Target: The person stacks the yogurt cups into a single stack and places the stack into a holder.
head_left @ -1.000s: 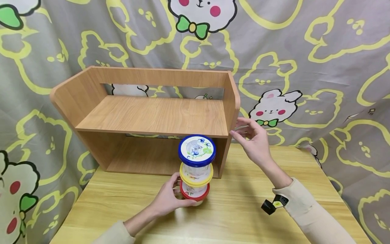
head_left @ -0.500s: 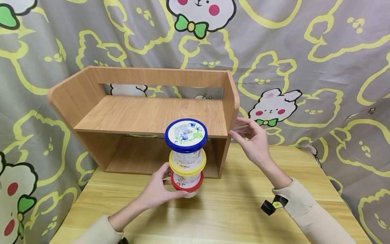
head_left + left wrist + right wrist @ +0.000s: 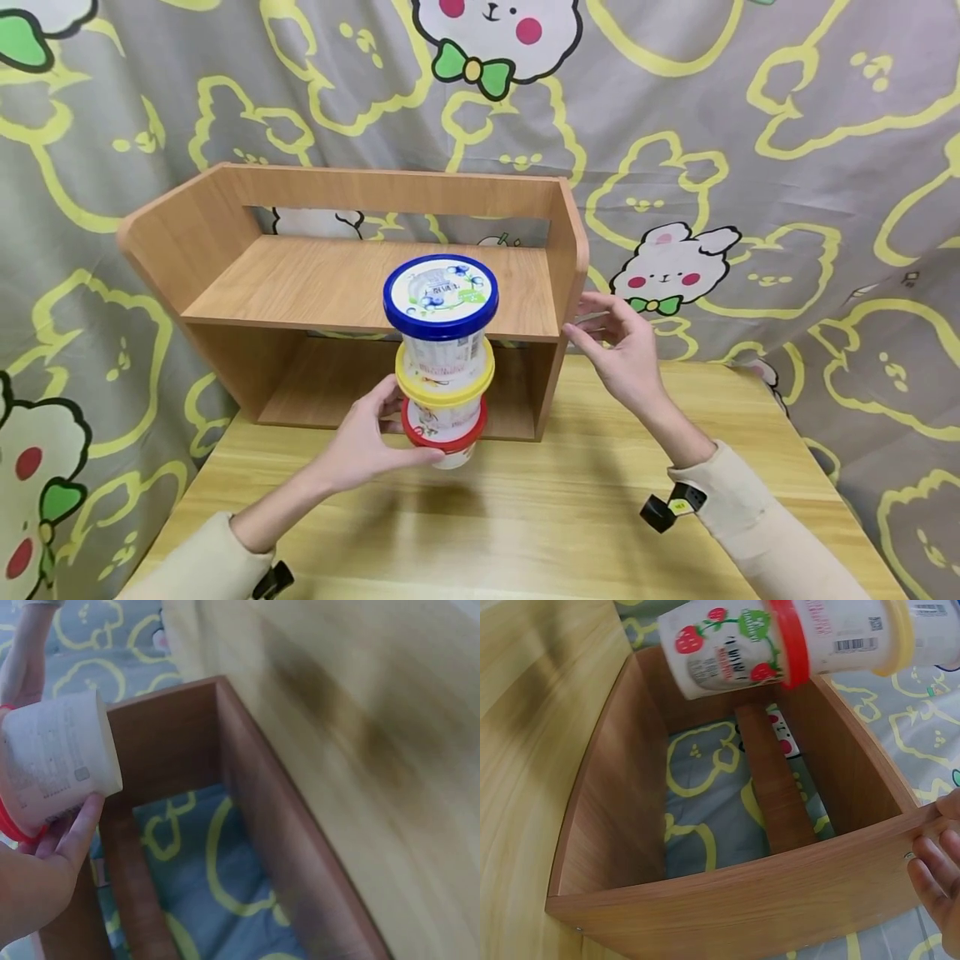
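Note:
Three lidded paper tubs are stacked: one with a blue lid [image 3: 441, 297] on top, one with a yellow lid [image 3: 444, 375] in the middle, and one with a red lid [image 3: 447, 429] and strawberry print at the bottom. My left hand [image 3: 363, 442] grips the bottom tub [image 3: 724, 646] around its side, thumb in front. The stack hangs above the table before a wooden shelf unit [image 3: 322, 283], leaning slightly left. At the unit's right side panel, my right hand [image 3: 626, 346] touches the panel's outer face and front edge with thumb and fingers loosely bent.
The shelf unit has an upper board and a lower compartment [image 3: 330, 387], with a gap in its back. It stands on a wood-grain table [image 3: 600, 533]. A patterned curtain [image 3: 720, 192] hangs close behind and at both sides.
My left hand has lifted the stack of tubs off the table and moved it up and to the left. My right hand stays at the side panel.

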The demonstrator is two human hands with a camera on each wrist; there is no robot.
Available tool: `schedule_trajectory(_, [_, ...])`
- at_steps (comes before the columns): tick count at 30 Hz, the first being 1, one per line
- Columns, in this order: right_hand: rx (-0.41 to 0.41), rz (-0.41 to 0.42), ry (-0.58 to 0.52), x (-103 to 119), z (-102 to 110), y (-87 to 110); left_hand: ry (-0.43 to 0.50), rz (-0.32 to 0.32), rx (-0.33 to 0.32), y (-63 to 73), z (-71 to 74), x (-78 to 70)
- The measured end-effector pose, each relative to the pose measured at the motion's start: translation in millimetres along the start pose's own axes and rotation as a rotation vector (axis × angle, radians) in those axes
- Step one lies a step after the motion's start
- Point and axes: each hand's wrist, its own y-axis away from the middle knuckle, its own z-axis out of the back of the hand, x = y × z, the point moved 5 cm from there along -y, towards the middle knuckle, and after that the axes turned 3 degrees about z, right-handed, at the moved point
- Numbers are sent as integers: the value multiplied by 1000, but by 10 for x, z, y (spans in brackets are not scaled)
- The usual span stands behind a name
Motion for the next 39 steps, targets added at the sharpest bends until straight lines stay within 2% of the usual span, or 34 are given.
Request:
schedule_trajectory(13, [14, 13, 36, -4, -9, 2, -28, -49, 28, -72, 274, -254])
schedule_trajectory(28, [17, 11, 39, -10, 6, 2, -36, -53, 59, -198, 536, -577])
schedule_trajectory(34, [17, 1, 44, -10, 9, 7, -41, -75, 70, -242, 640, -720])
schedule_trajectory(39, [14, -4, 42, 14, 17, 13, -25, -57, 78, -266, 701, -805])
